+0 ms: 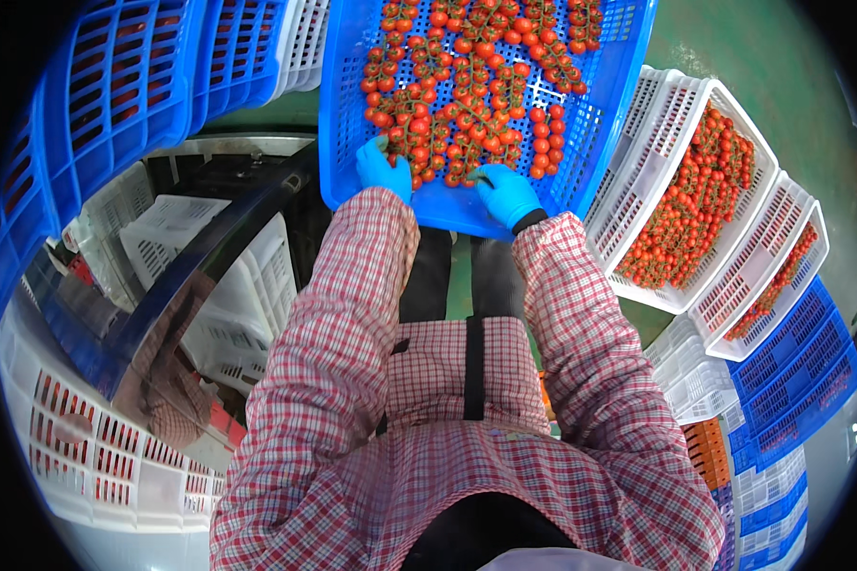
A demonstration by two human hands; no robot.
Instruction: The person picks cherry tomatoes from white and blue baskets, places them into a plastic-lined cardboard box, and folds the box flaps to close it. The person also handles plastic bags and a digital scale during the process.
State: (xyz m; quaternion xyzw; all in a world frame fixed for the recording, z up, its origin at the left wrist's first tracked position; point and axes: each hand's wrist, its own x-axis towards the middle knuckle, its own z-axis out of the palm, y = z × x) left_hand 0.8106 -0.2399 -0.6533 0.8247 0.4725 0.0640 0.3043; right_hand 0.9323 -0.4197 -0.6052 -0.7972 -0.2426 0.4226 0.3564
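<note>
Before me is a blue plastic crate (585, 153) with slotted walls, holding rows of cherry tomatoes on green stems (471, 93). My left hand (386, 170), in a blue glove, is at the near left of the crate, its fingertips against a tomato truss there. Also gloved in blue, my right hand (503, 193) lies over the near wall, thumb and finger at the stem end of a truss near the middle. Its fingertips are partly hidden, so whether either hand grips a stem is unclear. A short truss (547, 141) lies apart at the right.
White crates of cherry tomatoes (710, 296) stand at the right, with stacked blue crates (793, 371) below them. Blue crates (125, 78) fill the upper left. A dark metal bar (214, 250) and a white crate (139, 457) are at the left. The floor (728, 36) is green.
</note>
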